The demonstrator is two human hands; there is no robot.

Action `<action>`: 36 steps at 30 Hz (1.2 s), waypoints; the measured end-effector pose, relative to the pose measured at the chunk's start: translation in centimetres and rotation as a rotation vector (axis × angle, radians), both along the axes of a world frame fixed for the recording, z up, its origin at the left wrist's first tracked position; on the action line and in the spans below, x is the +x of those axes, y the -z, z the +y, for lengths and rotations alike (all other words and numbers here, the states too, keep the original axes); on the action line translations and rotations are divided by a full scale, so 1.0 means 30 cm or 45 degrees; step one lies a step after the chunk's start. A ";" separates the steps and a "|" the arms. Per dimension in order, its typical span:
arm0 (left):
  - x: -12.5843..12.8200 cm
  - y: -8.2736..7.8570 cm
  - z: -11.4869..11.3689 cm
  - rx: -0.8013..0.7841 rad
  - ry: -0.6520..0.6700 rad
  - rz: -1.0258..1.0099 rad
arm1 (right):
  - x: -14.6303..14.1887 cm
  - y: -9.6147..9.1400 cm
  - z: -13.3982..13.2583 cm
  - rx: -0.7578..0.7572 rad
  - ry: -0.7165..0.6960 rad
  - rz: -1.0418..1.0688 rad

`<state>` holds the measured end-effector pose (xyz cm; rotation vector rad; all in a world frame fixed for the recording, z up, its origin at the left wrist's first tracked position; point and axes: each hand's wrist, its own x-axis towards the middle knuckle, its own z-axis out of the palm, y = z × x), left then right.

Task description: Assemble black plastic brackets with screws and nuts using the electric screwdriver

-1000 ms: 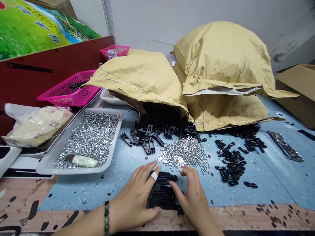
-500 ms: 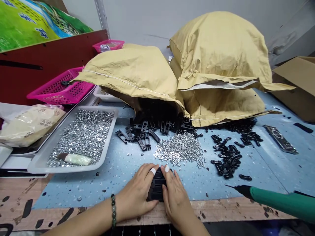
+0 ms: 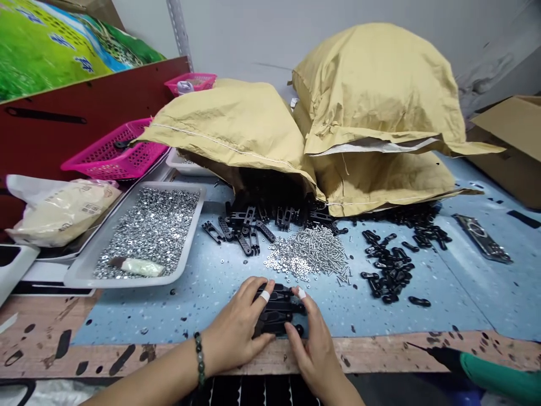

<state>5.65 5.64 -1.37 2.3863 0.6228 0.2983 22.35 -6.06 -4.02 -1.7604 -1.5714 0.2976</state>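
A row of several long black plastic parts [image 3: 276, 316] lies side by side near the table's front edge, between my two hands. My left hand [image 3: 239, 324] is curled round their left ends, thumb on the near side and fingers over the far side. My right hand [image 3: 316, 344] cups the rounded right ends, its thumb and forefinger touching the near and far parts. White tape wraps a finger on each hand. Just beyond lie a pile of small screws [image 3: 323, 248] and a patch of nuts [image 3: 293, 266]. Similar black parts [image 3: 245, 225] spill from a paper sack.
Yellow paper sacks [image 3: 376, 84] stand at the back. On the left are a white tray of nuts [image 3: 196, 225] and a pink basket [image 3: 114, 163]. Small black pieces [image 3: 389, 265] lie at right, near a wrapped packet [image 3: 482, 238]. A green electric screwdriver [image 3: 499, 375] points in at lower right.
My right hand has shifted to the right, uncovering the rounded ends of the black plastic parts. The screwdriver sits lower in view, and the camera view has moved slightly.
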 end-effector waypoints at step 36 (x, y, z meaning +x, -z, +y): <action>0.020 0.017 -0.031 0.221 -0.127 0.026 | -0.093 0.002 -0.069 0.035 -0.116 -0.450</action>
